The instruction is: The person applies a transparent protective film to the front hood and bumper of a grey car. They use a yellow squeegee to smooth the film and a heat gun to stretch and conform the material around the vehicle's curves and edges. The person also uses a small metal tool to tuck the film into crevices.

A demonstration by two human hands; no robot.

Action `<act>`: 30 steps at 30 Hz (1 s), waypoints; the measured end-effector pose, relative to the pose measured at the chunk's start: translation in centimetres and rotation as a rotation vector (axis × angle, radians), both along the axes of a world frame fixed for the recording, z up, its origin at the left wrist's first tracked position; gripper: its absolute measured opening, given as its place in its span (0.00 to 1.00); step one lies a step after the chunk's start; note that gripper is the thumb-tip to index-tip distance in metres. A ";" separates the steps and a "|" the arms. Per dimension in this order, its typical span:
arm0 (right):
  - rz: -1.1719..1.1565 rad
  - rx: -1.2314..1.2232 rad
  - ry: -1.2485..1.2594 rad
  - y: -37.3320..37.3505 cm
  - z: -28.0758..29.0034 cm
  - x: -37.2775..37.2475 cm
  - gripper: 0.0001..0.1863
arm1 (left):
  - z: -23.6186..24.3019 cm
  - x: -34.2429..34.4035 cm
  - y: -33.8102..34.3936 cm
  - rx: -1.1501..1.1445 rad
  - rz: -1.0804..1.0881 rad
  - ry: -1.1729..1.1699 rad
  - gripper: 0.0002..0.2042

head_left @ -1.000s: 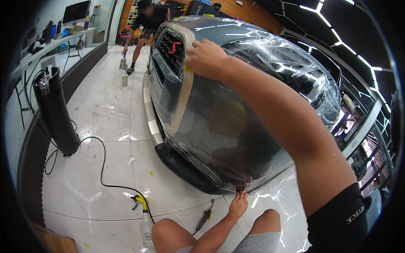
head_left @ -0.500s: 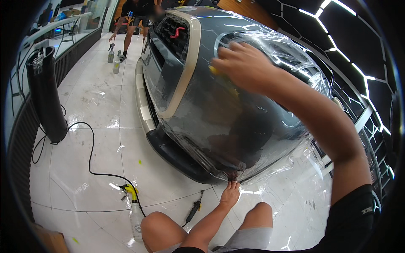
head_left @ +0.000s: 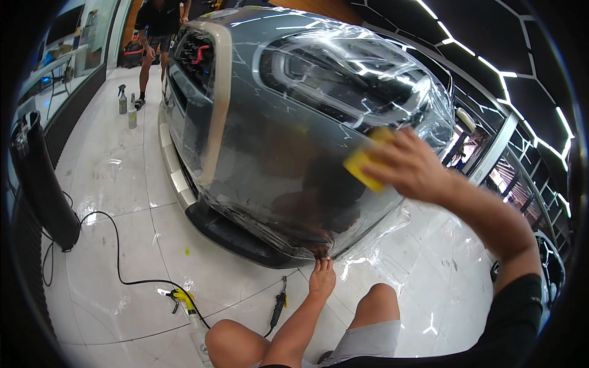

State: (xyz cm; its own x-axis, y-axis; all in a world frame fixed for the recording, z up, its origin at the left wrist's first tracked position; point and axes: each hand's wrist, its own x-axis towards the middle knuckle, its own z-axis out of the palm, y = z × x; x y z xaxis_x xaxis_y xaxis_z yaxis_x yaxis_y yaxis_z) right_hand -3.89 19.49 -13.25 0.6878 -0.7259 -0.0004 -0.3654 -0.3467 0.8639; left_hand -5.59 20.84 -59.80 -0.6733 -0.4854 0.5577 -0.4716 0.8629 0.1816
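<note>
right hand (head_left: 405,162) grasps yellow squeegee (head_left: 361,164) on its left side — left hand (head_left: 322,280) touches clear film (head_left: 294,184) just above, grip unclear

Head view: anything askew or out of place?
Yes: the clear film is bunched and creased around the headlight, not lying flat. A yellow tool and black tool lie on the floor, where they might get stepped on.

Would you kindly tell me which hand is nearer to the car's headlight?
Right. The right hand, holding a yellow pad, is below and to the right of the headlight in the picture; the left hand is farther away, at the lower edge of the bumper.
</note>
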 end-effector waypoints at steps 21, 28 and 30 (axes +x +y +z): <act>-0.022 -0.149 -0.156 -12.8 -1.2 7.9 0.20 | 0.0 -0.1 0.4 -0.017 0.002 0.026 0.20; 0.032 -0.011 0.028 -0.4 -19.7 -1.4 0.27 | -0.6 0.2 0.1 0.038 -0.024 0.028 0.19; -0.214 0.180 -0.076 5.5 -21.7 -5.2 0.26 | 0.7 -0.2 1.1 0.055 -0.073 0.024 0.18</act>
